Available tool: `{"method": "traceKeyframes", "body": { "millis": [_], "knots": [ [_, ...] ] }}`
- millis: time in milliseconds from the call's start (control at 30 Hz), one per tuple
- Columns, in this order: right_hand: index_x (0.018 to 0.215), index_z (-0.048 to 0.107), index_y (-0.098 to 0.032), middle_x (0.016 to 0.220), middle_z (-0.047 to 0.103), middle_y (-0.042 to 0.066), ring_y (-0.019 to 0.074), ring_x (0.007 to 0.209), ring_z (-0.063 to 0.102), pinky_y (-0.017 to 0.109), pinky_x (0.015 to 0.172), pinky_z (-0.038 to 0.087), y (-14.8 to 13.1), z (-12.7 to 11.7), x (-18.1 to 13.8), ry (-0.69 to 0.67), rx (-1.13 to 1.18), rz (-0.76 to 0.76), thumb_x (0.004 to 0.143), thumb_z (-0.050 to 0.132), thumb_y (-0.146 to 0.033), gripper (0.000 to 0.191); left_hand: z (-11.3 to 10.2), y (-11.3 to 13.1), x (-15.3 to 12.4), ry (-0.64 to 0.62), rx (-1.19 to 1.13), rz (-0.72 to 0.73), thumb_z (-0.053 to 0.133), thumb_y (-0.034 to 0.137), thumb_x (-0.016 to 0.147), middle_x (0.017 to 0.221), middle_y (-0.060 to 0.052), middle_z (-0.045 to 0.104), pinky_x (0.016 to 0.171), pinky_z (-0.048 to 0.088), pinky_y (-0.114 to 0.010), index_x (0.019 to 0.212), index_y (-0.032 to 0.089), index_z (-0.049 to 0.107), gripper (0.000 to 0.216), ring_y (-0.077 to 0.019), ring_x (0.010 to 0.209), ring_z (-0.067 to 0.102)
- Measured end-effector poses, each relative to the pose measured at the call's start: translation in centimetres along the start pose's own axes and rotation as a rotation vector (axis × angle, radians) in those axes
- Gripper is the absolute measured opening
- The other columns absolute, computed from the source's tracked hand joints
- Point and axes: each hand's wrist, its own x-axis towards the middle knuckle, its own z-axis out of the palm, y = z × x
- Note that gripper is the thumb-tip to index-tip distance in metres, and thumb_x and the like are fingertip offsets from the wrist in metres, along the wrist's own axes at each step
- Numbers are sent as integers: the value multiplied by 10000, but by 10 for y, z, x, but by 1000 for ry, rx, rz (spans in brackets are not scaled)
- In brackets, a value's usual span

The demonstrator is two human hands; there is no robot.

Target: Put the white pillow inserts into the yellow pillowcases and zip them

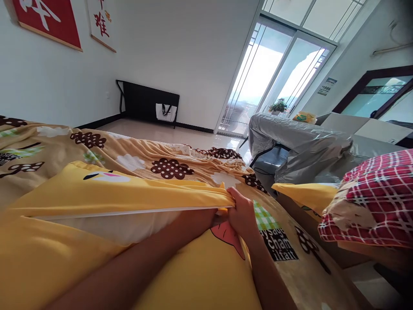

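Observation:
A yellow pillowcase (129, 189) with a cartoon print lies across a bed in front of me. Its long opening gapes and shows a white pillow (112, 226) inside. My right hand (240, 213) is closed on the pillowcase's edge at the right end of the opening. My left forearm reaches in from the lower left, and my left hand (215, 218) meets the same corner. Its fingers are hidden behind the cloth and my right hand.
A tan bedspread (167, 159) with brown flowers covers the bed. On the right lie a red checked pillow (371, 198) and another yellow one (309, 193). Beyond stand grey-covered furniture (300, 146), a glass sliding door (267, 73) and a black table (148, 103) against the wall.

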Motion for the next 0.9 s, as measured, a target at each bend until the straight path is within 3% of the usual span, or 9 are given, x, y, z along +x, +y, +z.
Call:
{"method": "traceKeyframes", "body": {
  "millis": [200, 367, 600, 767, 900],
  "knots": [
    [904, 549, -200, 805, 611, 34, 186, 726, 513, 269, 626, 308, -2, -2, -1, 2, -62, -39, 612, 383, -99, 351, -1, -5, -5, -102, 70, 94, 436, 439, 943, 1311, -46, 575, 1134, 306, -403, 1328, 247, 500, 435, -219, 1253, 469],
    [905, 537, -205, 950, 582, 61, 191, 817, 526, 269, 647, 332, -5, -4, -1, 23, -104, -95, 613, 376, -75, 358, 1, -10, -6, -173, 144, 170, 375, 344, 974, 1345, -45, 559, 1170, 237, -389, 1299, 232, 524, 375, -190, 1289, 447],
    [931, 541, -216, 736, 622, 17, 189, 686, 543, 262, 602, 307, -6, -4, -1, -38, -55, -12, 624, 377, -103, 366, 0, -4, -3, -159, 130, 89, 340, 414, 978, 1330, -47, 570, 1171, 248, -379, 1238, 224, 574, 398, -191, 1297, 439],
    [955, 567, -210, 745, 647, 29, 199, 700, 575, 262, 601, 324, -9, -3, -4, 32, -102, -8, 617, 383, -106, 399, -2, 1, -4, -148, 116, 51, 325, 432, 978, 1324, -36, 574, 1161, 270, -385, 1225, 233, 582, 408, -206, 1301, 433],
    [1069, 582, -207, 1014, 700, 59, 205, 851, 626, 264, 689, 401, -7, -1, -5, 76, 26, -33, 616, 380, -89, 510, -3, 3, -2, -146, 118, 56, 386, 374, 962, 1325, -37, 574, 1159, 271, -393, 1248, 236, 562, 364, -223, 1319, 412]
  ]
}}
